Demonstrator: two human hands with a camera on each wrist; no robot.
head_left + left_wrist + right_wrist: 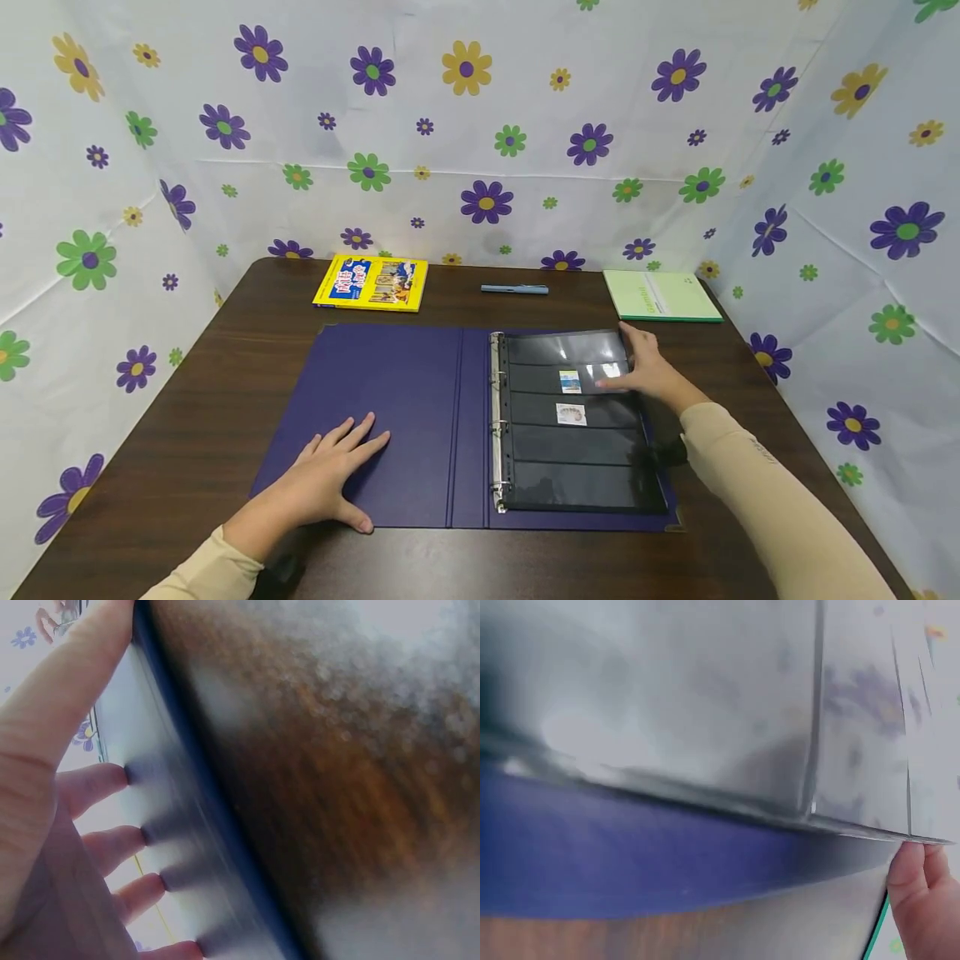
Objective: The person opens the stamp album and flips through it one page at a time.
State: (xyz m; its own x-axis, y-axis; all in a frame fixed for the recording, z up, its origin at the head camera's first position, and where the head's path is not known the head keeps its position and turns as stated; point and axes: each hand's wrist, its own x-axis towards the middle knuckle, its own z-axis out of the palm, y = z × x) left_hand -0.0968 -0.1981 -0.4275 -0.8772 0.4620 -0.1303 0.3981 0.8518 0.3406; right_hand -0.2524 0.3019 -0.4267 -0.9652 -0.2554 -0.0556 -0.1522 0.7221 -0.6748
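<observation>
A person's left hand [322,475] lay with fingers spread wide, holding nothing, on the left cover of an open purple binder [397,375], its thumb at the near edge. Beyond that cover, toward the back, sat a yellow book [371,292]. Along the binder's middle, metal rings [496,400] held a black page [577,486] of clear pockets over the right cover; one stamp [570,382] showed in the second row from the top, another stamp [572,414] in the third. A blue pen [514,289] rested behind the binder. The right hand [651,367] pinched the page's outer edge near its far corner, thumb over the pockets. Past it lay a pale green notebook [663,297].

A hard pull on that one corner could tear the page at the rings, and a steep tilt might let the loose-looking stamps slide in their pockets. The blurred right wrist view left it unclear whether more than one sheet was caught.

The tabletop [187,400] was dark brown wood grain, shiny at the front. White cloth [420,92] printed with purple, green and yellow flowers hung creased on three sides.
</observation>
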